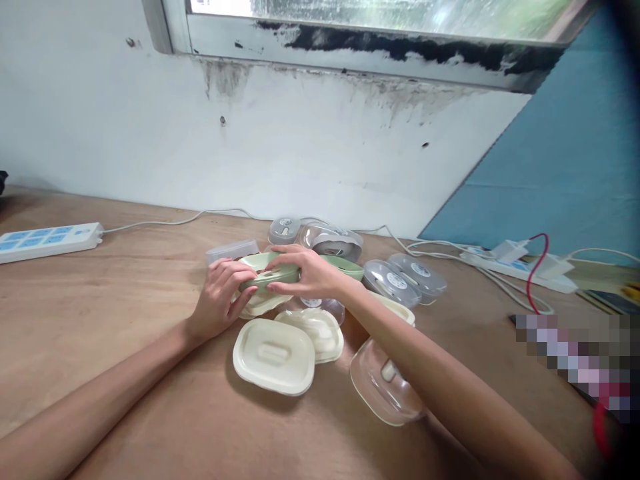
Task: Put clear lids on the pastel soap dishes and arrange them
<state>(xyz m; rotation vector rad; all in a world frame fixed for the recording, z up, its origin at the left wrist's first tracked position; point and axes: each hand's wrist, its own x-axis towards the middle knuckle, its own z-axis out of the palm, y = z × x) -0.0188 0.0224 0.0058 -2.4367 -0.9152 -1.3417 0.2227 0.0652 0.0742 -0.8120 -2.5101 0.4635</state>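
Observation:
My left hand [216,300] and my right hand [313,272] are closed on the two ends of a light green plastic soap dish [255,283]. Its near edge faces me, and my fingers cover part of it. Just beneath it lies a cream soap dish [265,305]. Nearer to me, a cream oval piece with a raised middle [274,357] overlaps a second cream piece [325,337]. Another green piece [345,268] sits beyond my right wrist. Under my right forearm is a clear lid [383,393], partly hidden.
Grey soap boxes with clear lids [393,280] stand right of my hands, and more [333,240] stand near the wall. A power strip [50,241] lies at left, another [520,270] at right with plugs and cables. A pixelated item [575,360] lies at the right edge.

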